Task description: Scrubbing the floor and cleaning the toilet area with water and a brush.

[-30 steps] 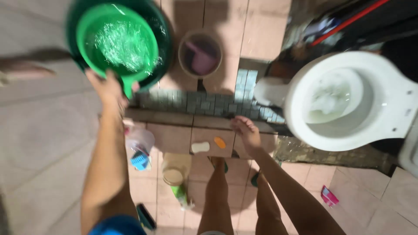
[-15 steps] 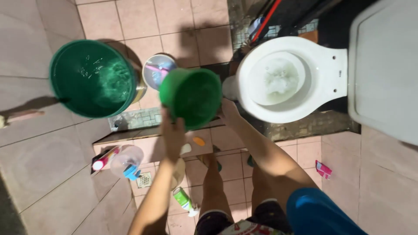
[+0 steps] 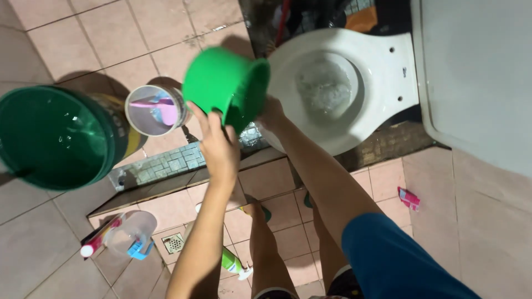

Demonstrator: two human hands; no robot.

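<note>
A bright green dipper (image 3: 221,83) is tilted on its side, its mouth turned toward the white toilet bowl (image 3: 382,94). My left hand (image 3: 219,147) grips it from below by the handle. My right hand (image 3: 272,115) holds its rim on the toilet side, right at the bowl's edge. Foamy water (image 3: 321,88) lies inside the toilet. A large dark green bucket of water (image 3: 52,138) stands at the left.
A small grey pail with a pink scoop (image 3: 155,109) stands between bucket and dipper. A tiled step (image 3: 166,163) runs below. On the floor lie a clear jug (image 3: 130,235), a green bottle (image 3: 233,261), a floor drain (image 3: 173,242) and a pink packet (image 3: 409,198). My legs stand beneath.
The dipper has travelled from over the green bucket rightward to the toilet rim and tipped toward the bowl. My right hand came up onto it.
</note>
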